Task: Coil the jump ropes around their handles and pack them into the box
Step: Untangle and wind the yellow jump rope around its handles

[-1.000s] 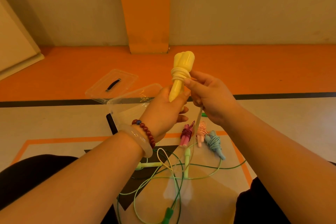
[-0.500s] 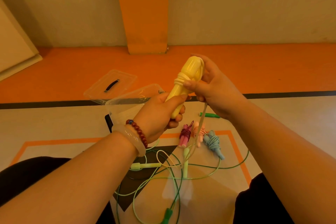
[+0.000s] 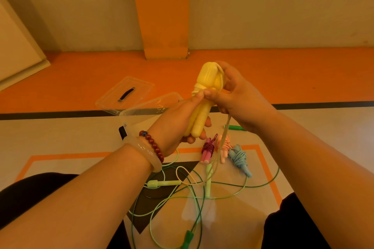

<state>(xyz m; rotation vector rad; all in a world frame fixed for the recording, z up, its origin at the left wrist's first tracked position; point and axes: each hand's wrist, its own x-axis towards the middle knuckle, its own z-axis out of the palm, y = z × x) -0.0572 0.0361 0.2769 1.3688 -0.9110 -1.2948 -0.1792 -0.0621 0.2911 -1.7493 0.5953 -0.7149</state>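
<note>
Holding the yellow handles (image 3: 199, 115) mid-air, long axis tilted up and away from me. Left hand (image 3: 174, 127) grips their lower ends. Right hand (image 3: 240, 103) pinches the yellow rope (image 3: 197, 90) at the upper end, its tail hanging to the floor. The next wrap looks like the right hand's job. The clear box (image 3: 139, 116) sits just past the left hand, lid (image 3: 125, 93) off behind it. I see nothing inside, but it's partly hidden. Magenta bundle (image 3: 208, 150), pink bundle (image 3: 223, 145) and blue bundle (image 3: 239, 157) lie on the floor, unpacked. Green ropes (image 3: 182, 198) lie loose.
</note>
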